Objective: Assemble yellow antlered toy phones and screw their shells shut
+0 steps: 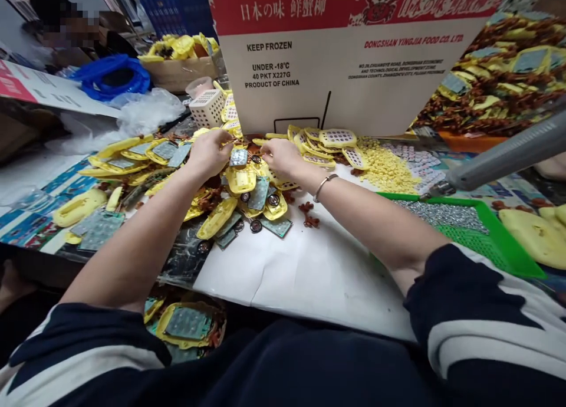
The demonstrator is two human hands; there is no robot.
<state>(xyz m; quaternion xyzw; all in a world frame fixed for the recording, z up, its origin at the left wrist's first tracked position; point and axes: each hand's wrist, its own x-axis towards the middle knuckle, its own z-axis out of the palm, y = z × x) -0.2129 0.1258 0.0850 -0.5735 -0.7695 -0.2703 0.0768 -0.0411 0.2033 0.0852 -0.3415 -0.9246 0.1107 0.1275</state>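
Observation:
My left hand (209, 152) and my right hand (279, 155) are both reaching forward over a heap of yellow plastic shells (241, 180) and small grey circuit boards (259, 193). The left hand's fingers are curled and pinch a small grey circuit board (239, 157) at the top of the heap. The right hand's fingers are closed in a pinch just right of that board; what they hold is too small to make out. A metal bracelet (324, 186) circles my right wrist.
A large frozen-food cardboard box (349, 65) stands behind the heap. A green tray (508, 248) of small metal parts lies at right, under a grey tube (508, 156). Small yellow pieces (387, 165) lie beside keypads (338, 138). A white basket (207, 107) and another person (66, 29) are at back left.

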